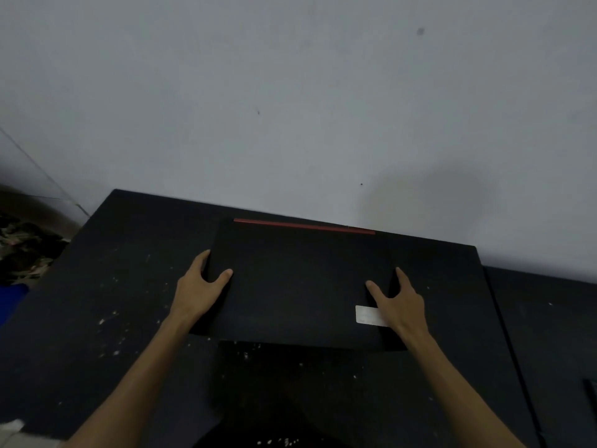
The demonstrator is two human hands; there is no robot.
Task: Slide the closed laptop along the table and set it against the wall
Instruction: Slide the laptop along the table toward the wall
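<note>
1. From the head camera you are looking down on a flat, closed black laptop [300, 282] with a thin red strip [303, 226] along its far edge, lying on the dark, white-speckled worktop [122, 286].
2. The laptop sits at the far part of the worktop, its red-striped edge close to the pale grey wall [290, 108]; in this dim view you cannot tell whether that edge touches the wall or stops just short of it.
3. Your left hand [202, 282] clasps the laptop's left side: the thumb lies on top of the lid and the fingers [204, 258] run along the side edge.
4. Your right hand [400, 302] clasps the right side in the same way, thumb on the lid, fingers down along the right edge.
5. Just beside the heel of your right hand a small white rectangular sticker [368, 315] shows on the lid, partly covered by the hand.
6. Both forearms reach in from the bottom of the view, one on each side of the laptop.
7. At the far left, beyond the worktop's edge, you see a dark jumbled heap [26, 247] and a bit of blue [11, 302], both too blurred to make out.
</note>
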